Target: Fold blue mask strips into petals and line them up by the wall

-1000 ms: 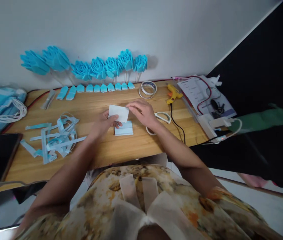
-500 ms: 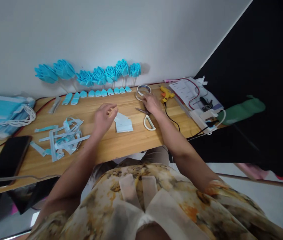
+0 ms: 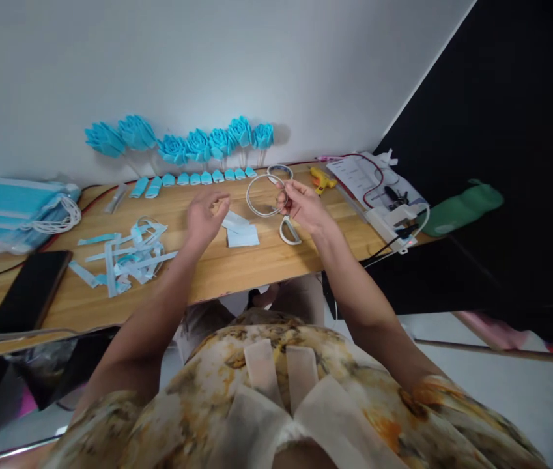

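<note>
"Above the table (image 3: 217, 267), near its middle, I hold a thin pale ring (image 3: 247, 197), pinched at one edge between thumb and fingers of my right hand (image 3: 300, 202)."

"What could go wrong with it?"

"With only one edge gripped, it could twist or slip out if I loosen my fingertips. I can't tell from here whether it's tape."

"And your left hand (image 3: 208, 218)?"

"Half-curled, thumb apart from forefinger, nothing in it that I can see. Just beside it lie two overlapping pale blue pieces (image 3: 243, 236). They look light, so a careless brush of my fingers could push them out of line."

"Anything under the right?"

"The scissors (image 3: 283, 229), partly hidden. If I lowered that hand without looking, my knuckles could knock them."

"Further out?"

"My left forearm (image 3: 169, 290) is close beside the loose strips (image 3: 124, 257); drawing back the elbow might drag some along. Behind the ring there's a tape roll (image 3: 281, 169), with the yellow glue gun (image 3: 324, 180) to its right. A wide reach could bump either. The blue flowers (image 3: 198, 144) by the wall seem safe."
</note>
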`<action>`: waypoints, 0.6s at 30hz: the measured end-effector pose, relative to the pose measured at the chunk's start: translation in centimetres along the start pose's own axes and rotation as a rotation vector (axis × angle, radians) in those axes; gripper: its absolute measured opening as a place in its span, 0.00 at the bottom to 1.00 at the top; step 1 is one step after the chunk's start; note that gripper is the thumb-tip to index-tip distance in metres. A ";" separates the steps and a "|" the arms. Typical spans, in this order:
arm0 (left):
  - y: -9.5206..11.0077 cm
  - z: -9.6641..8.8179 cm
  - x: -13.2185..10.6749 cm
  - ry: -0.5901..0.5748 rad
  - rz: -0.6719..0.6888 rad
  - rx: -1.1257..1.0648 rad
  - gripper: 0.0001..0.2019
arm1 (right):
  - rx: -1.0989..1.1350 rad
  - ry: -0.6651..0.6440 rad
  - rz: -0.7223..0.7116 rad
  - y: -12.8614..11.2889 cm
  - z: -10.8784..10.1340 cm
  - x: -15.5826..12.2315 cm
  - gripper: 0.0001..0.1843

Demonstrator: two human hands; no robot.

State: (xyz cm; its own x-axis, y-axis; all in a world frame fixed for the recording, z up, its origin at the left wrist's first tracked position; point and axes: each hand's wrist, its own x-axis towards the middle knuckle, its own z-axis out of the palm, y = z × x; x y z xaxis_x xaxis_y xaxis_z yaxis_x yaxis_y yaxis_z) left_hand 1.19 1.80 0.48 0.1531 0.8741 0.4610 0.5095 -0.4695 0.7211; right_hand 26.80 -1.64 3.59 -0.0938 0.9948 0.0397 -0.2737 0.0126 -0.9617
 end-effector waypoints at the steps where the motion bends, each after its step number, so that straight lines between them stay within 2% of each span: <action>1: -0.3 0.0 0.2 0.013 0.013 0.015 0.16 | 0.015 0.010 0.012 0.1 0.1 -0.4 0.15; 3: -0.2 -0.1 0.3 0.021 0.054 0.057 0.15 | 0.031 0.027 0.021 0.6 0.1 -0.8 0.15; 5: 1.2 -0.6 0.0 -0.035 0.127 0.121 0.14 | 0.030 0.029 0.019 1.2 -0.2 -1.0 0.15; 8: 6.5 -2.0 -2.2 -0.258 0.315 0.202 0.14 | 0.028 0.004 0.013 2.3 -0.6 -1.0 0.18; 11: 12.7 -2.9 -6.3 -0.470 0.541 0.136 0.16 | 0.068 -0.035 -0.020 3.3 -0.8 -0.9 0.22; 13: 14.6 -2.5 -9.5 -0.655 0.621 0.087 0.17 | 0.087 -0.042 -0.054 3.7 -1.0 -1.0 0.25; 15: 13.8 -1.2 -12.4 -0.823 0.609 0.001 0.16 | 0.074 -0.037 -0.076 3.9 -1.2 -1.1 0.26; 17: 10.6 0.8 -14.8 -1.014 0.524 -0.116 0.15 | 0.021 -0.023 -0.066 3.8 -1.4 -1.3 0.25; 18: 8.5 1.8 -15.8 -1.081 0.440 -0.158 0.13 | -0.016 -0.015 -0.055 3.8 -1.5 -1.3 0.25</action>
State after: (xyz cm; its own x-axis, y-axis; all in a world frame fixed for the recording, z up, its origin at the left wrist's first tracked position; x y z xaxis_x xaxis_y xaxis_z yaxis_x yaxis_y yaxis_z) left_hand 4.60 -15.75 -1.62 0.9667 0.2482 0.0625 0.1348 -0.7012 0.7001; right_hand 27.31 -2.74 -0.50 -0.0938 0.9909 0.0964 -0.2638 0.0687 -0.9621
